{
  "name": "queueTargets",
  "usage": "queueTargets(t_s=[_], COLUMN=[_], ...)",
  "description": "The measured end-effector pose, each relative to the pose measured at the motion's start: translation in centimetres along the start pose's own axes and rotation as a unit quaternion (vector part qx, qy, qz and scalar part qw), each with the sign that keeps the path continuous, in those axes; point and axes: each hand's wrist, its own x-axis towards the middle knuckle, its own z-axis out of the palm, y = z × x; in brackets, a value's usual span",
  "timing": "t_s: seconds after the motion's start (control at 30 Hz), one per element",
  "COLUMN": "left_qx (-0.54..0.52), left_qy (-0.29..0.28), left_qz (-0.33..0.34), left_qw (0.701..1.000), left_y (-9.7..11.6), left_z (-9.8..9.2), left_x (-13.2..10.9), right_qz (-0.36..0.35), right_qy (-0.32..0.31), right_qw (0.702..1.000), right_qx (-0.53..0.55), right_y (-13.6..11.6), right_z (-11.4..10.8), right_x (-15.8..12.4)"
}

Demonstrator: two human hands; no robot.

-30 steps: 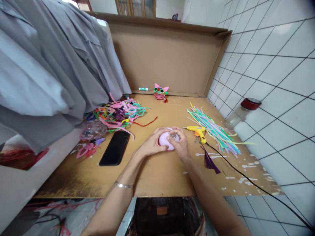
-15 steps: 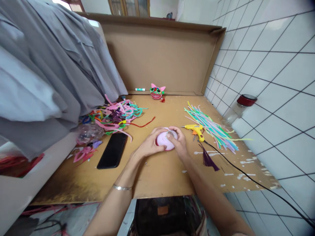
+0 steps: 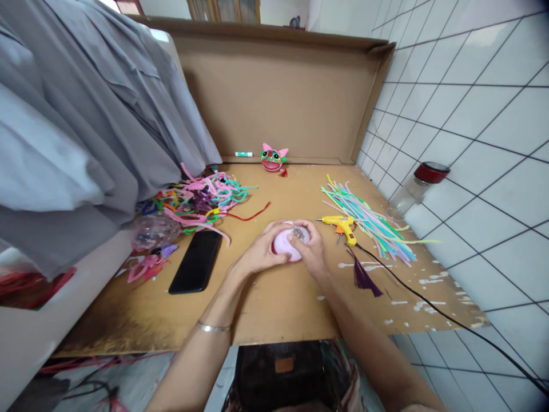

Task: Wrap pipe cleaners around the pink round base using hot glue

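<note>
Both my hands hold a round pink ball wrapped in pipe cleaner (image 3: 286, 243) just above the brown cardboard worktop (image 3: 278, 297). My left hand (image 3: 259, 252) cups its left side with curled fingers. My right hand (image 3: 312, 249) grips its right side, thumb and fingers pressed on the top, where a small shiny spot shows. A thin silver bangle (image 3: 213, 327) sits on my left wrist.
A yellow glue gun (image 3: 341, 224) with a black cord (image 3: 433, 312) lies right of my hands, beside straight pipe cleaners (image 3: 371, 226) and a purple tassel (image 3: 364, 277). A black phone (image 3: 196, 261) and tangled pipe cleaners (image 3: 201, 197) lie left. A finished pink head (image 3: 273, 158), a marker (image 3: 244, 154), a jar (image 3: 418, 187) and grey cloth (image 3: 86, 131) surround.
My hands have stayed on the pink ball, with only slight finger shifts. The view has drifted a little, nothing else on the worktop moved.
</note>
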Motion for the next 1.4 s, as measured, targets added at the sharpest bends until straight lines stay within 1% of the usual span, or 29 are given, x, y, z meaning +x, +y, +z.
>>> queueTargets(t_s=[0.17, 0.37, 0.63, 0.8, 0.93, 1.2, 1.4], left_qx=[0.002, 0.031, 0.066, 0.060, 0.046, 0.034, 0.034], left_qy=[0.000, -0.007, 0.000, -0.003, -0.001, -0.008, 0.005], left_qz=[0.002, 0.001, -0.003, 0.004, 0.010, 0.001, 0.016], left_qw=[1.000, 0.999, 0.998, 0.998, 0.999, 0.999, 0.999], left_y=[-0.2, -0.3, -0.1, 0.1, 0.1, 0.7, 0.8], left_z=[0.0, -0.1, -0.2, -0.4, -0.5, -0.8, -0.8], left_x=[-0.1, -0.2, -0.3, -0.3, -0.2, -0.1, 0.0], right_qz=[-0.007, 0.009, 0.006, 0.017, 0.009, 0.017, 0.015], right_qy=[-0.002, -0.016, -0.006, -0.011, -0.010, -0.008, -0.008], right_qw=[1.000, 0.999, 0.999, 0.999, 1.000, 1.000, 1.000], right_qx=[-0.009, -0.025, -0.032, -0.027, -0.027, -0.018, -0.022], right_y=[0.3, 0.3, 0.3, 0.3, 0.5, 0.2, 0.2], right_z=[-0.1, -0.3, -0.3, -0.3, -0.4, -0.3, -0.3], right_x=[0.0, 0.2, 0.3, 0.3, 0.4, 0.4, 0.4])
